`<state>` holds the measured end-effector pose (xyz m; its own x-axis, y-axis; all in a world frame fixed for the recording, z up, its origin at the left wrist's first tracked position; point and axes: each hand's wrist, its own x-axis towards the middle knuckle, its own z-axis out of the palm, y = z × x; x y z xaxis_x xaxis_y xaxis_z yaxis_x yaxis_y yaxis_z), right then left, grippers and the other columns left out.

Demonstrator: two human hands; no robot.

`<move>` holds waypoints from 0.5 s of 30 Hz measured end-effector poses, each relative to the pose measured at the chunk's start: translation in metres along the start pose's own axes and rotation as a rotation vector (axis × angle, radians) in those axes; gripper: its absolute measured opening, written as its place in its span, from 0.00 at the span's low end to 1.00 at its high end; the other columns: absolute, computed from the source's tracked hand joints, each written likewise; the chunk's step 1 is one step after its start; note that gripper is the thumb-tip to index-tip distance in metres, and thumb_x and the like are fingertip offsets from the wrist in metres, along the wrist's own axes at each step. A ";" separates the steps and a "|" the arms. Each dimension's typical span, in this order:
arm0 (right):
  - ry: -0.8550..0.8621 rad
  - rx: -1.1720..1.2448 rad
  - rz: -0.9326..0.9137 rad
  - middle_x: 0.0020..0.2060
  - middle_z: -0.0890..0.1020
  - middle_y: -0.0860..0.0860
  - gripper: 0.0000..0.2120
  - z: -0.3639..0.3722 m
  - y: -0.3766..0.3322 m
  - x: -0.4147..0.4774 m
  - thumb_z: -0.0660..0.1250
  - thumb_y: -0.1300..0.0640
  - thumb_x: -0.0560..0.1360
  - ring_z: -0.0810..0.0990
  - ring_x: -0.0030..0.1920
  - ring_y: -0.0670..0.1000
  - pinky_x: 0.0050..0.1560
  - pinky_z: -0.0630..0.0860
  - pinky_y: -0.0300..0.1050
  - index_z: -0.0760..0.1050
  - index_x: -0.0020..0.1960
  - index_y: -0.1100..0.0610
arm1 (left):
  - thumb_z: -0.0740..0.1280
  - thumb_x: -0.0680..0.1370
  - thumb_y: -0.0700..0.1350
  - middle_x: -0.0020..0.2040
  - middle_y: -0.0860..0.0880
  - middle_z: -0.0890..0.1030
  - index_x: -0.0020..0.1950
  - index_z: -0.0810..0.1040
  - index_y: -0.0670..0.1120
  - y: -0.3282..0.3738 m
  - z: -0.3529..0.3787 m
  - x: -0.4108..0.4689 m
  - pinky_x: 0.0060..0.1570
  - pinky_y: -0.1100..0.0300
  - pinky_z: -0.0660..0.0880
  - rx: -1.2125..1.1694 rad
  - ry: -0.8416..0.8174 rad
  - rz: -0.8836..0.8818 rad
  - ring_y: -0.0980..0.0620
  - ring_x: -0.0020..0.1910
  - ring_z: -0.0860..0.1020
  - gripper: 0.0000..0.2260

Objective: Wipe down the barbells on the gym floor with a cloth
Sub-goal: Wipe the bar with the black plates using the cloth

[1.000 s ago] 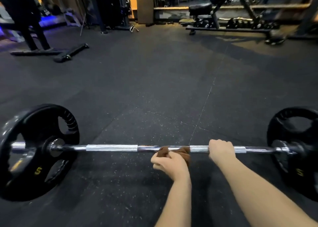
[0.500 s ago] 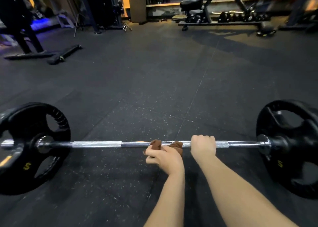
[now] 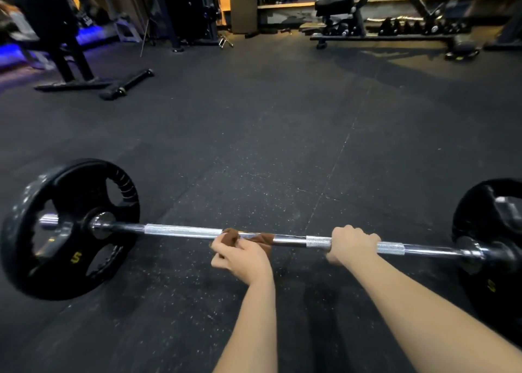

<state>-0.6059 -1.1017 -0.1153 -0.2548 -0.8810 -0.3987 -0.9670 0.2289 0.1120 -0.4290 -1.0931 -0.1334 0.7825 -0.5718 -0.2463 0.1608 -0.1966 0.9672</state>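
Observation:
A chrome barbell lies across the black rubber floor in front of me, with a black 5 plate on its left end and another black plate on its right end. My left hand grips a brown cloth wrapped around the smooth middle of the bar. Further right, my right hand is curled over the knurled section, holding the bar. The cloth's underside is hidden by my left hand.
A weight bench and a low rack of dumbbells stand at the back right. A machine frame with floor feet stands at the back left. A brown box sits at the back wall.
The view has swung, so the barbell sits further right and tilted in the frame. My left hand with the cloth stays near the bar's middle; my right hand keeps its grip.

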 end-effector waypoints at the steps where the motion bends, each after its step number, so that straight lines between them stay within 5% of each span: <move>1: -0.017 0.022 -0.038 0.63 0.74 0.51 0.25 -0.003 -0.011 0.000 0.69 0.40 0.76 0.72 0.66 0.57 0.65 0.68 0.64 0.71 0.67 0.52 | 0.61 0.83 0.34 0.68 0.47 0.63 0.62 0.72 0.50 -0.002 0.000 -0.007 0.50 0.57 0.74 0.009 -0.023 0.025 0.46 0.51 0.79 0.14; 3: 0.020 0.073 -0.157 0.64 0.74 0.51 0.27 -0.007 -0.036 -0.001 0.68 0.37 0.75 0.73 0.66 0.57 0.62 0.71 0.59 0.71 0.66 0.52 | 0.61 0.82 0.33 0.66 0.48 0.63 0.60 0.73 0.51 -0.007 0.004 -0.022 0.51 0.58 0.74 0.004 -0.068 0.061 0.45 0.51 0.79 0.14; 7: 0.122 0.028 -0.210 0.58 0.81 0.51 0.13 -0.001 -0.059 -0.007 0.66 0.50 0.76 0.81 0.59 0.57 0.51 0.71 0.48 0.75 0.60 0.51 | 0.61 0.82 0.31 0.64 0.49 0.64 0.63 0.72 0.49 -0.011 0.012 -0.034 0.48 0.72 0.69 -0.053 -0.077 -0.013 0.48 0.54 0.79 0.15; 12: 0.164 0.012 -0.218 0.54 0.83 0.51 0.10 -0.001 -0.055 -0.002 0.63 0.51 0.78 0.82 0.55 0.57 0.48 0.72 0.48 0.76 0.58 0.52 | 0.60 0.83 0.33 0.65 0.49 0.64 0.64 0.70 0.47 0.000 0.006 -0.009 0.49 0.65 0.74 -0.107 -0.046 -0.051 0.48 0.55 0.78 0.13; 15: 0.157 0.014 -0.239 0.54 0.82 0.51 0.09 0.002 -0.056 0.001 0.62 0.51 0.80 0.82 0.55 0.57 0.48 0.73 0.47 0.75 0.57 0.52 | 0.60 0.83 0.33 0.66 0.47 0.64 0.64 0.70 0.47 0.005 -0.003 0.029 0.59 0.53 0.79 -0.113 0.043 -0.033 0.48 0.55 0.79 0.13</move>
<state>-0.5518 -1.1148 -0.1236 -0.0160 -0.9638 -0.2663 -0.9998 0.0115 0.0186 -0.4040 -1.1083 -0.1355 0.8004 -0.5311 -0.2780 0.2522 -0.1223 0.9599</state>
